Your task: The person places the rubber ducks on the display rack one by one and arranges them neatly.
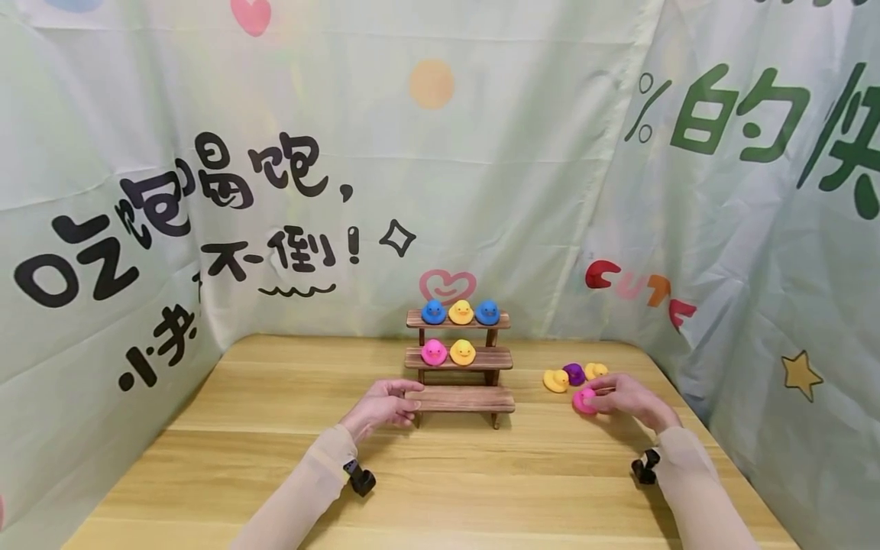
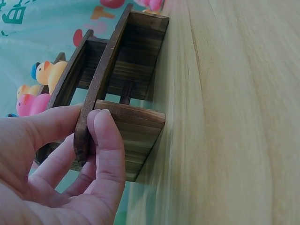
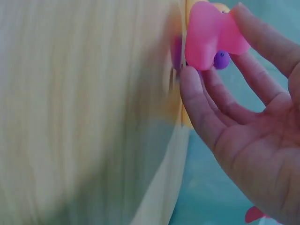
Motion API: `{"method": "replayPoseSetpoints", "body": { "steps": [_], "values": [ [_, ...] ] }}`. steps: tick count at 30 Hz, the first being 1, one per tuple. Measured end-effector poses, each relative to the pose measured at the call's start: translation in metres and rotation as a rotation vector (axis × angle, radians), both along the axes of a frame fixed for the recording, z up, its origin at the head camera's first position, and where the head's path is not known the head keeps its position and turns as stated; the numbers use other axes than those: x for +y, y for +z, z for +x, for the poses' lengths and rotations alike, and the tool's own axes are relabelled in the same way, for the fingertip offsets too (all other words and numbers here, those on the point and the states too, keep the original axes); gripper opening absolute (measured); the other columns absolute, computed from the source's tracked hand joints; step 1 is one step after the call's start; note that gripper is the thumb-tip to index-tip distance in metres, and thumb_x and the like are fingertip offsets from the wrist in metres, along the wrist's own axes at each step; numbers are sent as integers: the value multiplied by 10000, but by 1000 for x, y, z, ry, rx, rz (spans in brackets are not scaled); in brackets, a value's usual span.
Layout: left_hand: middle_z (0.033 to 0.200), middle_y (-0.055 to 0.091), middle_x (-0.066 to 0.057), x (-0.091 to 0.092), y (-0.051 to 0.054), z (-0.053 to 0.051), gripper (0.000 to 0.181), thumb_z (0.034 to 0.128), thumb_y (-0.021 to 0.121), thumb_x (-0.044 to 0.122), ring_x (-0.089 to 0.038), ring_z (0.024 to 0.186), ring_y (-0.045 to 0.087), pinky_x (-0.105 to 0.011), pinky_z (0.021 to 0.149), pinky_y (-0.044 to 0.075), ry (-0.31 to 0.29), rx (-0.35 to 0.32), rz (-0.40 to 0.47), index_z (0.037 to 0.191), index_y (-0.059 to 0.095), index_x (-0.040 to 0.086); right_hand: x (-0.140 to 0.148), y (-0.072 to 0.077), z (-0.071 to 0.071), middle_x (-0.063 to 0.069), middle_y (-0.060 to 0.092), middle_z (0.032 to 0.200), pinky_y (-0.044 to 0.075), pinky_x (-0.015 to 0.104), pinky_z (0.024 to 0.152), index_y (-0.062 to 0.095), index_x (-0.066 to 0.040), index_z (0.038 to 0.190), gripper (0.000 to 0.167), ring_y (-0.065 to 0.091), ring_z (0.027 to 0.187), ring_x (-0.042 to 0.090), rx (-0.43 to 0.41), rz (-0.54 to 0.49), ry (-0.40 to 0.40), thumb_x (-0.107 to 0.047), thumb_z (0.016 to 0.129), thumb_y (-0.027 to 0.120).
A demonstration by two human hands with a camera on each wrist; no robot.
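Note:
A three-step wooden display stand [image 1: 459,398] stands at the middle of the table. My left hand [image 1: 385,403] grips the left end of its lowest step; in the left wrist view the thumb and fingers [image 2: 108,150] close round the board's end. To the right, my right hand [image 1: 629,399] pinches a pink rubber duck [image 1: 584,402] low at the tabletop, its thumb and fingers [image 3: 199,101] on either side of the duck. The top step holds a yellow duck [image 1: 461,312] between two blue ducks [image 1: 434,312]. On the middle step sit a pink duck [image 1: 434,352] and a yellow duck [image 1: 463,352].
Just behind the right hand, two yellow ducks [image 1: 556,380] and a purple duck [image 1: 574,373] lie close together on the wooden table [image 1: 481,489]. A printed pale cloth [image 1: 509,191] hangs along the back and both sides of the table.

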State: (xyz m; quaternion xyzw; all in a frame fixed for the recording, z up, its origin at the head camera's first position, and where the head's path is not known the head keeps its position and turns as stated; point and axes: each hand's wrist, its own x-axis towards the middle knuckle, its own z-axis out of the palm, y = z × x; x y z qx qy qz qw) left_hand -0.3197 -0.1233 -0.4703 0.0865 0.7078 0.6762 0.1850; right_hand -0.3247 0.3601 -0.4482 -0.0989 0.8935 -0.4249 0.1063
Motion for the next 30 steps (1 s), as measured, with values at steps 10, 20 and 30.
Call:
{"method": "replayPoseSetpoints", "body": {
  "steps": [10, 20, 30],
  "values": [
    [861, 631, -47, 1, 1, 0, 417, 885, 653, -7, -139, 675, 612, -250, 635, 580, 10, -16, -2, 1298, 596, 14, -18, 7, 0, 140, 627, 1192, 529, 262, 823, 647, 8, 1176, 381, 570, 1010, 176, -24, -35, 66, -226, 885, 722],
    [882, 627, -47, 1, 0, 0, 415, 886, 664, 6, -144, 684, 615, -258, 645, 585, 6, -9, -2, 1296, 599, 13, -43, 14, -1, 201, 586, 1227, 582, 347, 825, 608, 19, 1192, 408, 610, 988, 202, -32, -115, 90, -200, 872, 734],
    [864, 627, -35, 1, -1, 0, 402, 894, 660, 11, -135, 681, 608, -260, 653, 581, 14, -2, -9, 1292, 604, 15, -66, 19, -2, 190, 629, 1218, 549, 485, 926, 569, 35, 1282, 415, 640, 1034, 181, -40, -254, 172, -177, 937, 659]
  ]
}}
